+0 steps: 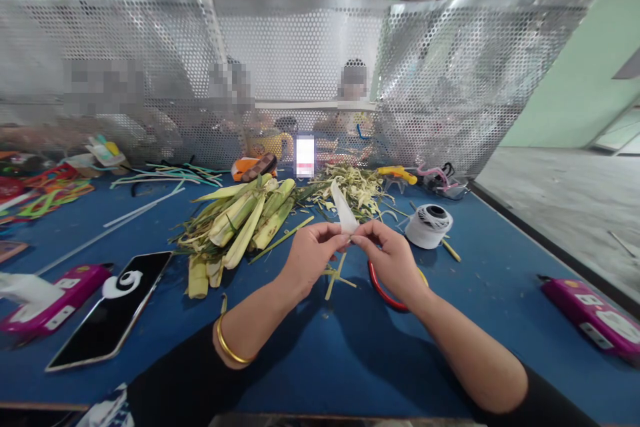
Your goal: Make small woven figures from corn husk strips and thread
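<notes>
Between my two hands is a thin whitish husk piece (343, 208), its pointed end up. My left hand (314, 252) pinches its lower end from the left, and my right hand (387, 255) pinches it from the right, fingertips nearly touching. Beneath them, thin green strips (338, 277) lie crossed on the blue table (320, 360). Red-handled scissors (383, 290) lie partly hidden under my right hand. A pile of corn husks (240, 220) sits to the left, shredded husk (357, 190) lies behind, and a white thread spool (429, 225) stands to the right.
A black phone (117, 310) and a magenta power strip (60, 300) lie at left, another power strip (593, 317) at right. Behind stand a lit phone (305, 156), a yellow tool (397, 174) and a perforated metal screen (300, 47), with people beyond it.
</notes>
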Action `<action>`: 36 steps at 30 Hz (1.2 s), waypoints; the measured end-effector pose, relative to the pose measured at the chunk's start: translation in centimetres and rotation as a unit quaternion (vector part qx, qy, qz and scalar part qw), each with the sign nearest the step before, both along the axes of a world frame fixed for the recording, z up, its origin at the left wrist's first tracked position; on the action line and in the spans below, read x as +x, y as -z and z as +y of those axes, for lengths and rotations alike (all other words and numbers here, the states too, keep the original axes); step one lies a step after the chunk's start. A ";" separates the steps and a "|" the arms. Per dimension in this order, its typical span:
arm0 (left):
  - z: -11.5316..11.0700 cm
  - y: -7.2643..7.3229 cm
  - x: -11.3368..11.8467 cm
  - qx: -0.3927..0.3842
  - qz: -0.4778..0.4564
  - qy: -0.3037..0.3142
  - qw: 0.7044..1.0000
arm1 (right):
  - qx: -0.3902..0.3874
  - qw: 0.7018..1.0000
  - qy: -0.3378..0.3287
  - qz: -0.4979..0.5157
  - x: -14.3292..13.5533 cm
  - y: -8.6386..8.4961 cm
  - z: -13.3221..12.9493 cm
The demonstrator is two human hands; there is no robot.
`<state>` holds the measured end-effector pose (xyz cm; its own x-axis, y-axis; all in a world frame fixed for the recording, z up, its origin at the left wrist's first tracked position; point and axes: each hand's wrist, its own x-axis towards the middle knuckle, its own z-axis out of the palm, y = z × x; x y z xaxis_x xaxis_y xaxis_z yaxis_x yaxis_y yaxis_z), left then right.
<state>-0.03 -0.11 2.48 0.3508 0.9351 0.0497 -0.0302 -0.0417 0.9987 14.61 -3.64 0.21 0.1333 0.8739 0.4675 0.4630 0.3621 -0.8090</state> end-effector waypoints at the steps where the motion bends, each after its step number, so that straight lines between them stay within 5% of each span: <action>1: 0.0 0.0 0.0 0.002 0.001 -0.002 1.000 | -0.009 1.000 0.002 0.011 -0.1 0.0 0.0; 17: -0.2 0.2 0.2 0.043 0.035 -0.003 0.998 | -0.002 0.998 0.031 0.046 -0.3 -0.3 -0.1; 31: -0.4 -0.1 0.2 -0.024 -0.012 0.007 1.000 | -0.026 0.987 0.000 0.157 0.0 -0.2 0.3; 36: -0.4 0.1 0.2 0.036 -0.006 0.007 0.999 | -0.019 0.987 0.000 0.163 -0.1 -0.1 0.3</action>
